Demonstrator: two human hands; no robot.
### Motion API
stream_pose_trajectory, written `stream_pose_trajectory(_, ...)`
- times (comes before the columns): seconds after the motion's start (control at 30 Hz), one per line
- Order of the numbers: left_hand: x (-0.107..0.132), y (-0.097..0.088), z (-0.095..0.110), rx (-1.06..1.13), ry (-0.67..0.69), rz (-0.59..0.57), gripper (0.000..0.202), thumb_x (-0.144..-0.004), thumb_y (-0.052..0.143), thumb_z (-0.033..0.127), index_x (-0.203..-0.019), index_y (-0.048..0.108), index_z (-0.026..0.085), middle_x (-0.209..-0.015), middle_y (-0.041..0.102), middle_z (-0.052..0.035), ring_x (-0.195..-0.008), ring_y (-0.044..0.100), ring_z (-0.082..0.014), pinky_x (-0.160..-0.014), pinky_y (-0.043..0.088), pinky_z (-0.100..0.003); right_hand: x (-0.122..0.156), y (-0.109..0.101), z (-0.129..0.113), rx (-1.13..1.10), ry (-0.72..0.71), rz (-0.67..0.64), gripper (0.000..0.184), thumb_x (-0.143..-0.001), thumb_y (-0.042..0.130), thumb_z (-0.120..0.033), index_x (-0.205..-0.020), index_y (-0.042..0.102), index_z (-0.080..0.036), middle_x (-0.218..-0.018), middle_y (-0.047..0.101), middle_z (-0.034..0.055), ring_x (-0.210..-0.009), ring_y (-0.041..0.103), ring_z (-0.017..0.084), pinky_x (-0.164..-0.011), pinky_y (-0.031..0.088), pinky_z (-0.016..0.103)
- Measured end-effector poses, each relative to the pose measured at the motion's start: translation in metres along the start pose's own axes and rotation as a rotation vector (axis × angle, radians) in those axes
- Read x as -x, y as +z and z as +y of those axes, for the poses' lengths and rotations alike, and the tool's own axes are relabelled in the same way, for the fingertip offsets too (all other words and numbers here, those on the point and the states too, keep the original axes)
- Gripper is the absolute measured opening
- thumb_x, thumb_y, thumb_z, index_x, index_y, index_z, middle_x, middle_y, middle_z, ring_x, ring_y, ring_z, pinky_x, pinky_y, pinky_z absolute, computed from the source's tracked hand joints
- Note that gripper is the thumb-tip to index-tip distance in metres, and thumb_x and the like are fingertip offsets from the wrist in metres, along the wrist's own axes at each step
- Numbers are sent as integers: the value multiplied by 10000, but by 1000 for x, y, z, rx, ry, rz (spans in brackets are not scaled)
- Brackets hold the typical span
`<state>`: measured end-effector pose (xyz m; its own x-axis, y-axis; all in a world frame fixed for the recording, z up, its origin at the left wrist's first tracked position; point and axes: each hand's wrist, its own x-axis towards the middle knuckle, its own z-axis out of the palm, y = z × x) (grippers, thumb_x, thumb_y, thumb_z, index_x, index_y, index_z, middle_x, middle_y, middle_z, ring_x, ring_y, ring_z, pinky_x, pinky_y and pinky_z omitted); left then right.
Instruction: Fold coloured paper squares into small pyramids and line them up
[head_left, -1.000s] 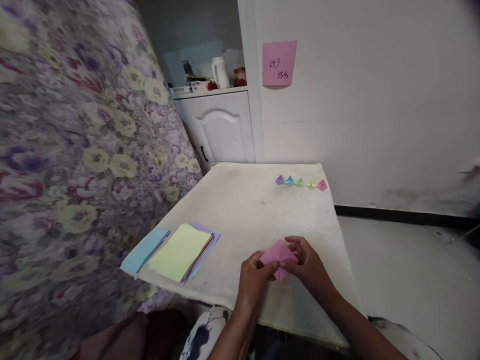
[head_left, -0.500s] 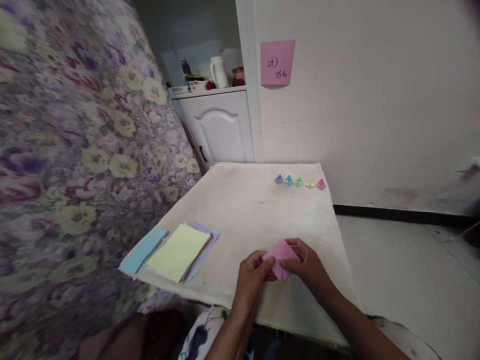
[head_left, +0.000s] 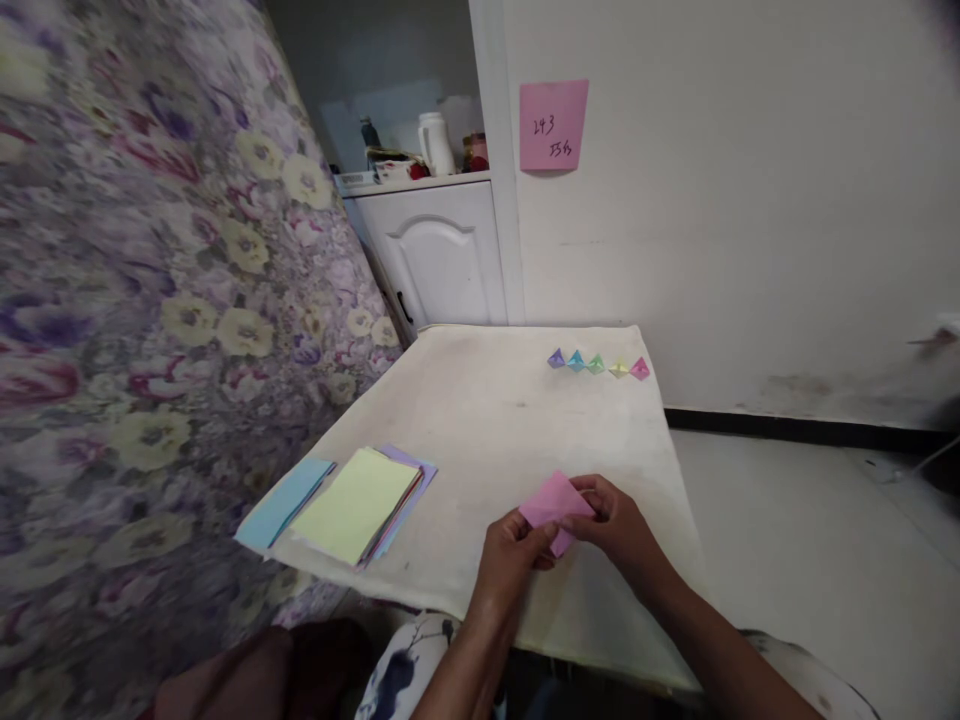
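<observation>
A folded pink paper (head_left: pixel 553 499), turned with one corner pointing away from me, is held up over the front of the table. My left hand (head_left: pixel 519 545) grips its left and lower side, thumb pressed on the face near the middle. On its right side my right hand (head_left: pixel 609 515) pinches it, with the thumb beside my left thumb and the fingers behind. The fingers behind the paper are partly hidden.
The cloth-covered table (head_left: pixel 480 400) has a stack of coloured paper (head_left: pixel 358 505) and blue sheets (head_left: pixel 285 503) on the left. A row of small folded paper pieces (head_left: pixel 596 364) lies at the far right. A floral curtain (head_left: pixel 195 330) borders the left side.
My left thumb has slid right and down across the pink paper, close to my right thumb. The paper has shifted slightly up and left.
</observation>
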<state>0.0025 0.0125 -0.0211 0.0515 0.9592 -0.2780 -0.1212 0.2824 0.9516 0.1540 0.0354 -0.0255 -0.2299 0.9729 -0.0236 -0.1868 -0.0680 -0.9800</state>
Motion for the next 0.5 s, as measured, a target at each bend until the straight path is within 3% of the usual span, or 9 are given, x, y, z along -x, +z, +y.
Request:
stream_pose_trajectory(0.37,1,2,6,123,13,55,312,-650,688,357,-865,672,132,-719,652,-41,-589,529,-111,-501,387,-186,-1,-3,-2,23,3,17,341,-628,708,-282,-903,541,-170,-734,659,12,-644,611,161,-612,471,293)
stream_pose_trajectory(0.5,2,5,8,163,47,73,273,-656,691,359,-797,673,126,-647,615,-8,-540,474,-84,-506,352,-180,2,2,-5,47,-35,-28,316,-660,682,-250,-926,528,-177,-742,653,10,-696,619,170,-643,484,297)
